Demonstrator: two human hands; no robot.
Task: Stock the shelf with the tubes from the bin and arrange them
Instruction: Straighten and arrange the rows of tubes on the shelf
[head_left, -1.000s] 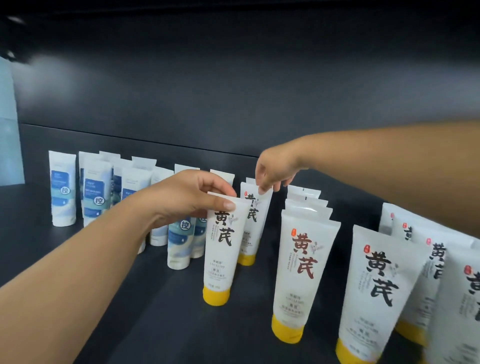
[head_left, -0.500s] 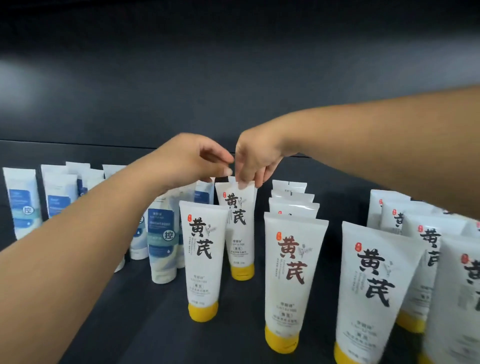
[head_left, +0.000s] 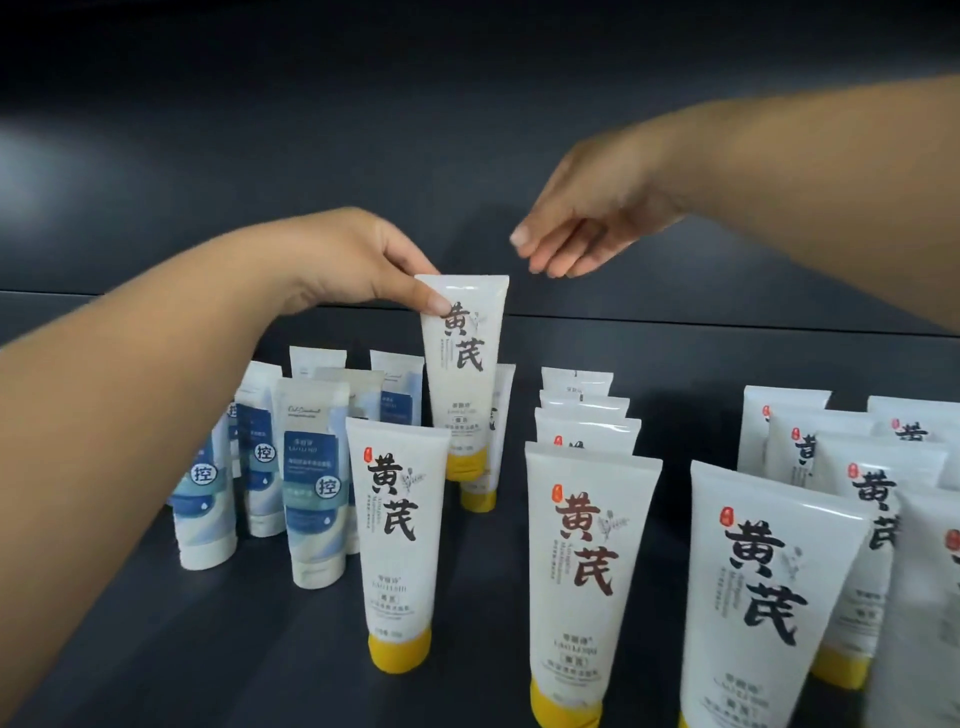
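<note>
Since half a second ago, the left hand (head_left: 358, 265) has taken over the yellow-capped tube (head_left: 462, 374) and lifted it off the shelf (head_left: 156, 649), while the right hand (head_left: 582, 228) has let go and drawn back to the right. That tube now hangs upright above the rear of its row, pinched at its top left corner between the left thumb and fingers, forearm reaching in from the lower left. Just right of the lifted tube's top, the right hand hovers released, fingers loosely extended and blurred. Below the lifted tube, another yellow-capped tube (head_left: 402, 540) stands in front; to its left stand the blue-labelled tubes (head_left: 311, 483), to its right further rows of yellow-capped tubes (head_left: 587, 571). Behind runs the shelf's dark back panel (head_left: 363, 130).
</note>
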